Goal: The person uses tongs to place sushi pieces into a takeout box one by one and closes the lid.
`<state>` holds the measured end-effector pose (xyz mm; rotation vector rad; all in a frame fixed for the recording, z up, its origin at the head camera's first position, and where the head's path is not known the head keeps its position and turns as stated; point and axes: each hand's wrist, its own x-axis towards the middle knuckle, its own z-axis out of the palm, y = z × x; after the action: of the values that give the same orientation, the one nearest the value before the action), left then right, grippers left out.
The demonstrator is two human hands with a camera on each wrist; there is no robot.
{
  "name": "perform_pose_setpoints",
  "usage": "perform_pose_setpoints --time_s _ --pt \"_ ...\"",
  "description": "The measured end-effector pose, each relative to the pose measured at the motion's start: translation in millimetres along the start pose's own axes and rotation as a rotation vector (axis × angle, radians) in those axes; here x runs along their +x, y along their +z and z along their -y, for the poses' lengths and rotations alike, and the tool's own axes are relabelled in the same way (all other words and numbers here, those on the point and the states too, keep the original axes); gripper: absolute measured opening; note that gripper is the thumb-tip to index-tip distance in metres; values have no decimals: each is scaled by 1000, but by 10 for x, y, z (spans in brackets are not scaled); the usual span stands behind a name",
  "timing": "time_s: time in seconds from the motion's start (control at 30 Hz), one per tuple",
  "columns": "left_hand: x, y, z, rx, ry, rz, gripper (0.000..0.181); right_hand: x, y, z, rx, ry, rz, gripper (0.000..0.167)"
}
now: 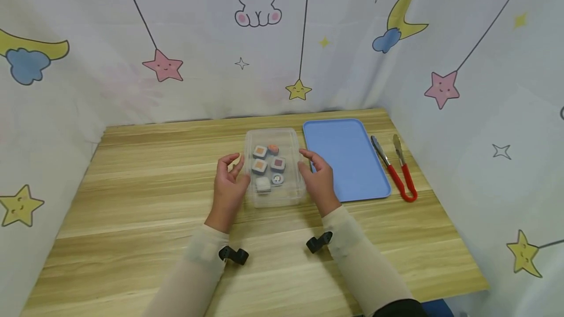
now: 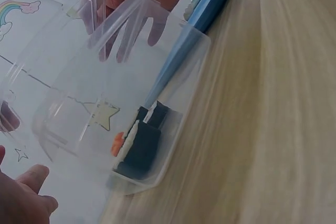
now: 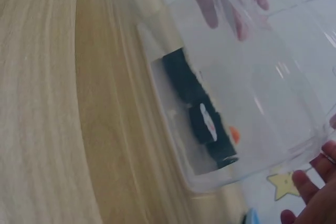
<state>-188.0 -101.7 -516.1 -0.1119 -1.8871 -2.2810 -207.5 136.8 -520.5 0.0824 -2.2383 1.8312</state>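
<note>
A clear plastic box (image 1: 288, 192) stands on the wooden table with several sushi pieces (image 1: 278, 164) inside, some wrapped in dark seaweed and one with an orange top. My left hand (image 1: 230, 187) is at the box's left side, thumb near the edge and fingers loosely bent. Opposite it, my right hand (image 1: 319, 180) has its thumb and forefinger by the right edge. Both wrist views look through the transparent walls; in the left one the sushi (image 2: 139, 148) lies at the bottom. Whether a lid lies on the box I cannot tell.
A blue tray (image 1: 348, 160) lies right of the box, partly behind my right hand. Beyond it are tongs (image 1: 408, 182) with red handles, spread apart. Patterned white curtains (image 1: 198, 23) enclose the table (image 1: 132, 199) at the back and sides.
</note>
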Motion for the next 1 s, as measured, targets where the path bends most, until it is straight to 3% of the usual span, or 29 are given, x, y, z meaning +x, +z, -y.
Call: perform_pose_setpoints --time_s 0.5,0.8,1.0 --pt "-28 -42 139 120 -21 22 57 -16 4 -209 -29 -19 15 39" --pt "-4 -56 202 171 9 63 53 -9 -54 -260 -45 -50 25 37" --pt "-4 -81 189 212 -77 98 59 -14 -103 -243 -69 -21 58 39"
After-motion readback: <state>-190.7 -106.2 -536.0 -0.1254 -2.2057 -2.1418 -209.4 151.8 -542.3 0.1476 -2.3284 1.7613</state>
